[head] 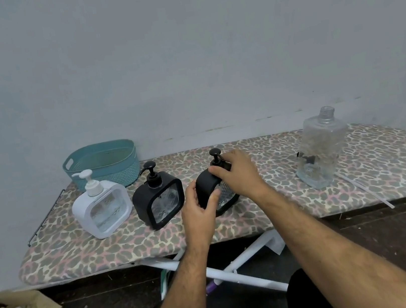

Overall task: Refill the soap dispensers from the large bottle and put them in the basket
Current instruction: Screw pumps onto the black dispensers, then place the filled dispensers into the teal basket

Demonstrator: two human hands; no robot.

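On the ironing board (pixel 258 214), left to right: teal basket (pixel 103 163), white dispenser (pixel 102 208), black dispenser (pixel 158 200), then a second black dispenser (pixel 208 186) (no label legible) gripped by my left hand (pixel 199 213); my right hand (pixel 239 172) seemingly pinches its pump; large bottle (pixel 323 146) uncapped.

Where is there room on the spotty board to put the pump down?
Bare cover lies between the held black dispenser and the big clear bottle, and along the front edge of the board. The left end is crowded: the white dispenser, the other black dispenser and the basket sit close together.
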